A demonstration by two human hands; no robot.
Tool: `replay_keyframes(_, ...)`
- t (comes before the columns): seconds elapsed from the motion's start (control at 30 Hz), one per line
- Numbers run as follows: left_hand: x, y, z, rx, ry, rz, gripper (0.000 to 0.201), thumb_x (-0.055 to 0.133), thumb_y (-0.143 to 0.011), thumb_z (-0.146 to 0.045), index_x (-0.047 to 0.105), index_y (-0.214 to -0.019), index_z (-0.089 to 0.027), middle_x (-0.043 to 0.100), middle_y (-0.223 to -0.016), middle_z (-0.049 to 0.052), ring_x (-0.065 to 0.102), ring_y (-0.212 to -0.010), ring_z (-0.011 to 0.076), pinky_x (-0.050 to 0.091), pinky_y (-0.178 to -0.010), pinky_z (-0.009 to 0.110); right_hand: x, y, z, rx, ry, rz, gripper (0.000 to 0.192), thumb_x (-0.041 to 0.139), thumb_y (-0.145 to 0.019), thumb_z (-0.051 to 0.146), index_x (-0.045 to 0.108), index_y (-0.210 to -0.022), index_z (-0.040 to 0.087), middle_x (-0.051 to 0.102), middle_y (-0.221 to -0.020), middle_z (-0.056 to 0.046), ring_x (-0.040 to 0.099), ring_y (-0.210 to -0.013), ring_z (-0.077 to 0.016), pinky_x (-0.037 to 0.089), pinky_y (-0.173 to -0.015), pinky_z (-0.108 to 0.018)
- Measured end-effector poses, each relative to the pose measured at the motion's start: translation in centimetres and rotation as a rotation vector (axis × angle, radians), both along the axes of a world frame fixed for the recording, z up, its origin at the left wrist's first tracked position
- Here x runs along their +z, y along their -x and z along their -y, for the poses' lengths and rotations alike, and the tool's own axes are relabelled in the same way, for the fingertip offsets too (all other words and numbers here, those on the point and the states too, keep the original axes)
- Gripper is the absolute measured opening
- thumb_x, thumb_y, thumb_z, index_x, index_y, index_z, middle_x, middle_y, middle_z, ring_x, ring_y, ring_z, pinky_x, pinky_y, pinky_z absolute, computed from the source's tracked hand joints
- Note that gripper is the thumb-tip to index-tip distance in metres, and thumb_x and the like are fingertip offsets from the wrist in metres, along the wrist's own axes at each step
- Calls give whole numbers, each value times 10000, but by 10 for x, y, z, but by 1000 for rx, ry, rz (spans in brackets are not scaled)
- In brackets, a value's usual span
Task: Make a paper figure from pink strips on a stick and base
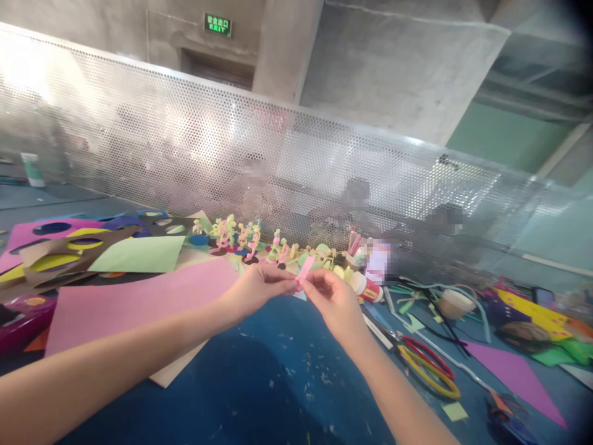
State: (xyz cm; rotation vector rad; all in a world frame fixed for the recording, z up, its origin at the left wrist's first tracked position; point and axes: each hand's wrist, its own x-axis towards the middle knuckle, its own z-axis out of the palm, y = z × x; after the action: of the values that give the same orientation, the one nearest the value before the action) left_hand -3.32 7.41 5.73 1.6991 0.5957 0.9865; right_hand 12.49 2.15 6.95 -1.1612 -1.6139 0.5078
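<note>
A small pink paper strip (306,268) stands up between my two hands, over the middle of the blue table. My left hand (262,287) reaches in from the left, thumb and fingers pinched on the strip's lower end. From the other side, my right hand (334,301) pinches the same end, its fingertips nearly touching the left ones. A large pink paper sheet (152,296) lies under and beside my left forearm. Just behind the hands stand several small curled paper figures (252,238) in pink, yellow and green.
Scissors (424,364) with red and yellow handles lie right of my right forearm, near a white-and-red glue bottle (370,289). Coloured paper with cut-out holes (69,244) piles up at left, by a magenta tool (28,318). A perforated metal screen (208,136) closes the table's back.
</note>
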Motion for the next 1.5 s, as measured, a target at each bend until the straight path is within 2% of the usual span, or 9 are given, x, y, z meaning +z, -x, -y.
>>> replay_keyframes(0.17,-4,1,-5,-6,-60,-34,191,602,-736,-311,693,-845,-183,701,-816,28,622,-778,157,474,-740,262,-3,0,4,-199,-289,243,69,580,-769,249,526,-794,214,532,-779,-1,539,-688,-136,473,-647,-270)
replay_keyframes(0.27,-3,2,-5,20,-137,-90,184,573,-754,-306,692,-837,-193,700,-825,22,622,-810,168,472,-749,260,-3,-1,5,-184,-388,374,75,539,-804,222,603,-843,229,556,-848,-31,554,-792,-163,470,-720,-299)
replay_keyframes(0.37,-1,3,-2,63,-214,-149,192,539,-771,-294,692,-850,-208,700,-819,10,624,-790,169,472,-732,253,-3,-2,4,-158,-400,398,120,529,-815,232,636,-869,240,582,-844,-39,569,-806,-175,475,-734,-313)
replay_keyframes(0.6,0,7,-1,126,-282,-247,182,529,-765,-278,689,-817,-208,695,-798,14,618,-757,167,465,-698,249,-2,-4,2,-128,-278,363,101,573,-777,220,660,-822,243,592,-858,-34,582,-804,-173,482,-727,-300)
replay_keyframes(0.7,0,7,-2,93,-239,-212,162,546,-761,-280,654,-855,-204,693,-784,14,623,-756,161,460,-683,246,-2,-6,0,-84,-190,287,67,584,-762,227,647,-786,225,619,-822,-26,597,-761,-166,487,-707,-297)
replay_keyframes(0.87,4,8,-4,52,-168,-174,263,607,-726,-290,542,-966,-206,682,-719,-3,622,-685,141,443,-615,229,-1,-9,-3,72,52,93,83,575,-762,262,617,-800,202,665,-744,-15,628,-701,-164,494,-676,-299)
replay_keyframes(1.13,5,7,-9,-29,-165,-162,200,600,-727,-341,609,-818,-164,641,-782,22,596,-728,139,454,-684,254,5,-9,0,112,228,-54,200,603,-732,285,512,-894,211,660,-722,7,611,-659,-142,458,-622,-269)
replay_keyframes(1.33,10,7,-7,-156,75,-65,232,646,-695,-322,605,-853,-158,645,-729,11,590,-673,114,450,-668,250,6,-8,0,120,247,-153,189,603,-726,291,491,-856,212,617,-660,30,597,-630,-132,456,-590,-258)
replay_keyframes(1.5,8,7,-6,-170,202,-9,217,668,-675,-288,608,-830,-149,662,-769,30,605,-703,123,449,-695,269,7,-6,1,140,252,-168,142,594,-740,286,516,-829,207,620,-688,20,617,-669,-135,493,-663,-288)
